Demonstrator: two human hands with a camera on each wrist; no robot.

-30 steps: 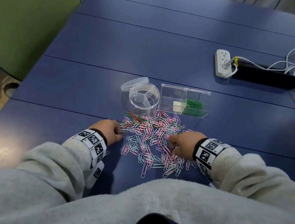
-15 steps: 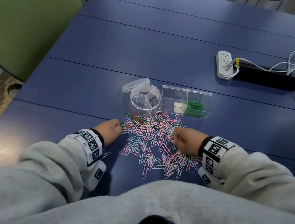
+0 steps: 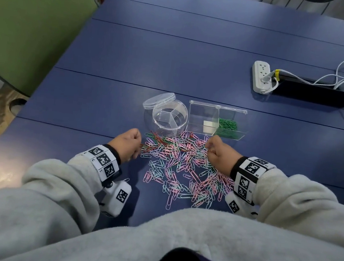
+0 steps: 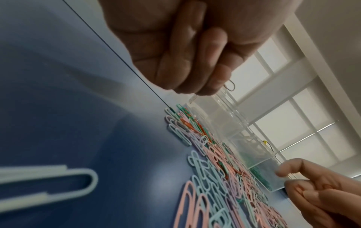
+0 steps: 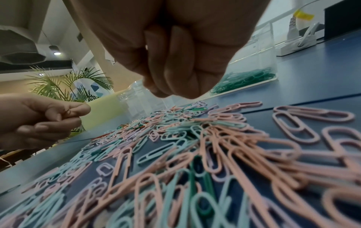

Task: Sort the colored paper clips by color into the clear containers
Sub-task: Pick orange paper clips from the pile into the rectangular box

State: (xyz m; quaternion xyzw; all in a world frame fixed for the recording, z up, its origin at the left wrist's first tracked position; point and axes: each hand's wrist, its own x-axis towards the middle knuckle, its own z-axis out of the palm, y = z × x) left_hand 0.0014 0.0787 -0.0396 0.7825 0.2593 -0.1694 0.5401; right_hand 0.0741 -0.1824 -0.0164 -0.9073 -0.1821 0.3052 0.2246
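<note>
The clips (image 3: 182, 166) lie in a loose mixed heap of pink, pale blue, lilac, green and red on the blue desk (image 3: 174, 62), directly between the two hands. The left hand (image 3: 127, 144) sits at the heap's left edge with fingers curled, pinching a thin clip at the fingertips; its colour cannot be told. The right hand (image 3: 220, 155) is raised just above the heap's right side, fingers curled tight; whether it holds a clip cannot be told. Just beyond the heap stand a round jar (image 3: 169, 117) with three compartments, its lid (image 3: 158, 101) leaning on its left rim, and beside it to the right a box (image 3: 215, 122) holding green clips in its right compartment.
</note>
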